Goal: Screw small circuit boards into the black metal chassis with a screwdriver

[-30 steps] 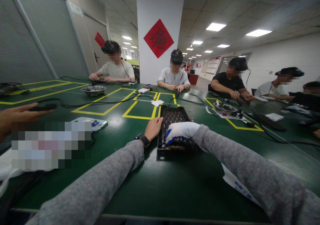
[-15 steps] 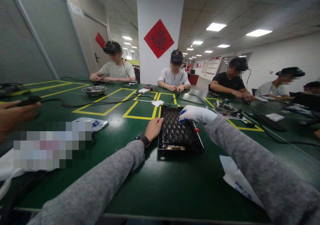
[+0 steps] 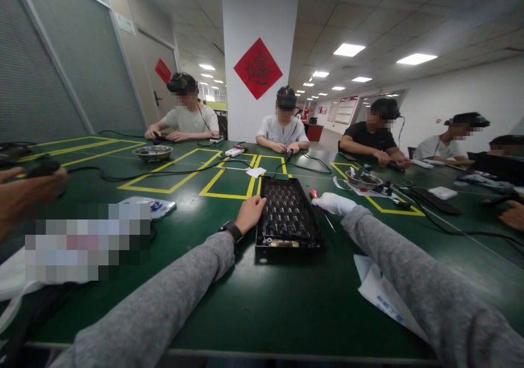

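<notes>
A black rectangular case point(image 3: 291, 209) lies on the table in front of me, with rows of small shiny pieces across its open face and a pale strip near its front end. My left hand point(image 3: 251, 213), bare and with a dark watch at the wrist, grips the case's left edge with curled fingers. To the right of the case is my right hand point(image 3: 333, 203), in a white glove with blue at the fingers. It is closed around a screwdriver point(image 3: 314, 193); the red handle end shows beyond the fingers and the thin metal shaft points toward me. The fingertips are partly hidden.
A crumpled white wrapper point(image 3: 385, 297) lies by my right forearm. Metal bowls point(image 3: 153, 152) stand farther off at left and right. Black cables point(image 3: 196, 166) cross the green table. A plastic bag point(image 3: 166, 207) lies at left. Several people sit around the table.
My right hand has left the top of the case and moved right, closing on the screwdriver lying at its right side. The left hand stays on the left edge. The view has shifted slightly.
</notes>
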The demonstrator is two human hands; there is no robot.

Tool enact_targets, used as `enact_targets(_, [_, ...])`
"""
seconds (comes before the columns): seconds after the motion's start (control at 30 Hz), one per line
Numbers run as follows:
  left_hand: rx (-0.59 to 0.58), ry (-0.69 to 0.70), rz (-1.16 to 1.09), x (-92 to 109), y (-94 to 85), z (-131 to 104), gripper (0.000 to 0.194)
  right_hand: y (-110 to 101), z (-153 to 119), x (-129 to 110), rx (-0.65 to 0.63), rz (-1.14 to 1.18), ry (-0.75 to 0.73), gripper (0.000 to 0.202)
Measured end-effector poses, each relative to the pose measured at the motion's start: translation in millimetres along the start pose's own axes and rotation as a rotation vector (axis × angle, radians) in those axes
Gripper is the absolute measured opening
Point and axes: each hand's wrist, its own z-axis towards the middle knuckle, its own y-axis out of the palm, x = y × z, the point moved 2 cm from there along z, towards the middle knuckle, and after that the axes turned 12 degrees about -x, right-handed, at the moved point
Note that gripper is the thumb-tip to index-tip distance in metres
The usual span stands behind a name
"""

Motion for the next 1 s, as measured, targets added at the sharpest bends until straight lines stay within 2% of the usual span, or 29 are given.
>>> enact_targets(0.07, [0.002,0.002,-0.006,1,1.1,0,0.037,-13,-2,-9,0.05,0.137,-0.057,0.043])
enact_targets(0.13, [0.005,0.008,-0.013,4,2.1,0,0.037,-19,-6,-22,0.049,0.349,-0.183,0.048])
enact_targets(0.17, [0.008,0.01,-0.015,5,2.2,-1,0.037,-17,-9,-30,0.005,0.653,-0.348,0.044])
enact_targets(0.23, [0.018,0.018,-0.017,9,1.7,-3,0.036,-5,-12,-43,-0.08,1.212,-0.595,0.037])
enact_targets(0.27, [0.025,0.028,-0.016,10,1.0,-4,0.035,6,-13,-47,-0.138,1.411,-0.645,0.033])
enact_targets(0.33, [0.032,0.051,-0.021,12,-0.3,-8,0.03,28,-13,-50,-0.214,1.653,-0.652,0.03])
enact_targets(0.4, [0.01,0.057,-0.034,12,-0.5,-11,0.023,44,-12,-48,-0.21,1.805,-0.632,0.029])
enact_targets(0.47, [-0.019,0.038,-0.053,12,0.0,-12,0.014,49,-12,-46,-0.201,1.881,-0.644,0.028])
enact_targets(0.57, [-0.025,0.008,-0.078,13,-0.8,-14,0.006,43,-16,-48,-0.24,1.898,-0.697,0.026])
enact_targets(0.67, [-0.003,0.033,-0.093,21,-7.0,-21,0.01,36,-25,-59,-0.382,1.809,-0.707,0.022])
enact_targets(0.77, [-0.038,0.19,-0.156,36,-16.7,-37,0.027,39,-37,-74,-0.469,1.639,-0.689,0.02])
enact_targets(0.83, [-0.161,0.278,-0.208,46,-21.0,-49,0.035,46,-46,-82,-0.413,1.52,-0.688,0.027])
enact_targets(0.9, [-0.305,0.342,-0.228,52,-22.9,-59,0.037,55,-56,-87,-0.294,1.449,-0.718,0.035])
enact_targets(0.97, [-0.391,0.374,-0.218,54,-23.6,-64,0.034,63,-63,-89,-0.205,1.435,-0.724,0.04])
enact_targets(1.0, [-0.421,0.384,-0.214,55,-23.5,-64,0.033,66,-65,-89,-0.202,1.445,-0.721,0.04])
